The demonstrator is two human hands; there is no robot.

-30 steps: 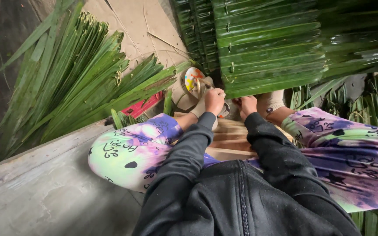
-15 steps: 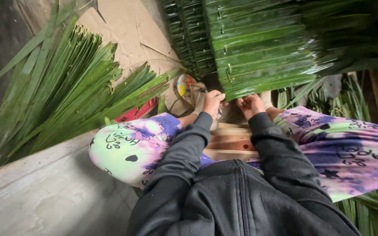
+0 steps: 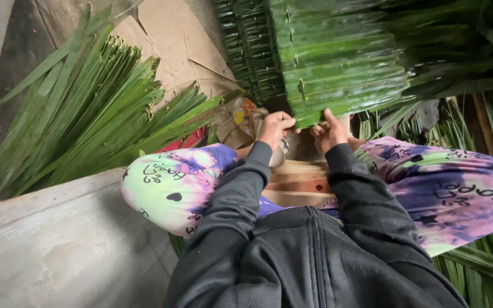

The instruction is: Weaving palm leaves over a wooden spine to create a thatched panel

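A panel of folded green palm leaves (image 3: pixel 338 63) hangs in front of me, row over row, pinned with thin sticks. My left hand (image 3: pixel 275 128) pinches the panel's lower left edge with its fingers closed on the leaf. My right hand (image 3: pixel 329 131) grips the same bottom edge just to the right, thumb up against the lowest leaf. Both arms wear dark sleeves. My knees, in tie-dye trousers, spread to either side of a low wooden stool (image 3: pixel 298 182).
A heap of loose long palm leaves (image 3: pixel 87 120) fans out on the left over flattened cardboard (image 3: pixel 172 40). A small colourful bag (image 3: pixel 241 120) lies by my left knee. A grey concrete ledge (image 3: pixel 47 245) runs lower left. More leaves (image 3: pixel 486 268) lie at the right.
The view has shifted slightly left and down. Both hands stay at the panel's bottom edge, the left one now closed tighter on the leaf.
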